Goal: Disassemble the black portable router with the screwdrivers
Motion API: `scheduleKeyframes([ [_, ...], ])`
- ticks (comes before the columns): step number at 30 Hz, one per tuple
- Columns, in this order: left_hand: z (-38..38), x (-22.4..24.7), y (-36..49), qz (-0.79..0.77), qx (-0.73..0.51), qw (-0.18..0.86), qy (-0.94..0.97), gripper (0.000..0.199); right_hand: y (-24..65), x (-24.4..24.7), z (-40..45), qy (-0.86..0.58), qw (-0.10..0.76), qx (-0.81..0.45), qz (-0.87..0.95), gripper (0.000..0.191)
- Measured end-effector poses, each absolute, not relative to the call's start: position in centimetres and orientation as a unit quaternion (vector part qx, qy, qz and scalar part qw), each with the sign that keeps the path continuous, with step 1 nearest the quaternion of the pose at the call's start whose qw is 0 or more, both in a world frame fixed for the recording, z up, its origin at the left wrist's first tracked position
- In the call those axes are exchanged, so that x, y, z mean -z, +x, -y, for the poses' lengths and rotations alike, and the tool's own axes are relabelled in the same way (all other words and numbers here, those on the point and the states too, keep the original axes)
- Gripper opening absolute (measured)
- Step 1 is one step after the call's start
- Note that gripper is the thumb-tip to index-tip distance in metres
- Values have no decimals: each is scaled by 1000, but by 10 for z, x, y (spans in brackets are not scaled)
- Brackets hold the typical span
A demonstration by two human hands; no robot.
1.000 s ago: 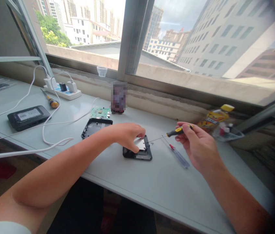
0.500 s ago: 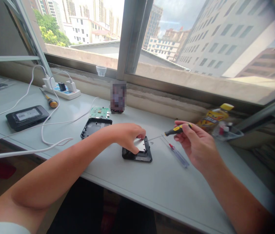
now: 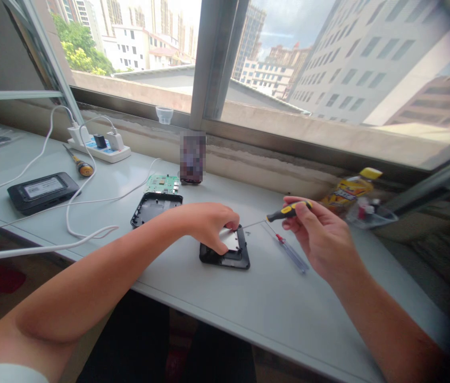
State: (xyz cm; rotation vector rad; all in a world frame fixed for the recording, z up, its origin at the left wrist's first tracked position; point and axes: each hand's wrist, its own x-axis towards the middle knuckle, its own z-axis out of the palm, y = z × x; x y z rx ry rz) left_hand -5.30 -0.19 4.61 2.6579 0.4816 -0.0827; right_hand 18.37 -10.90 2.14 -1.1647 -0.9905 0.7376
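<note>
My left hand reaches across the black casing, which lies on the table. Its thumb and fingers grip around a flat silver plate set in that casing, partly hidden by the hand. My right hand is closed on the black and yellow handle of a screwdriver. The thin shaft slants left, its tip at the casing's upper right corner; exact contact is too small to tell. A few tiny screws lie just right of the casing. Below the shaft rests a second screwdriver with a clear handle.
Left of the casing are an open black shell and a green circuit board. A black device, a stubby screwdriver, white cables and a power strip occupy the left. A bottle and plastic tray stand back right.
The casing has turned slightly under my left hand. My right hand and the screwdriver have shifted a little left; both grips stay the same.
</note>
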Motion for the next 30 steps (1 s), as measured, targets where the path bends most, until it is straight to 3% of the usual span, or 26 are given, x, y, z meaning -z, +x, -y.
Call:
scheduleKeyframes([
  [13,16,-48,-47,-128,31,239,962,46,177,-28,123,-499,617,-257,552,29],
  [19,20,-45,-45,-79,27,265,961,43,176,-29,130,-486,593,-291,572,37],
  [30,29,-33,-35,3,-11,268,963,39,170,-37,135,-449,578,-373,571,31],
])
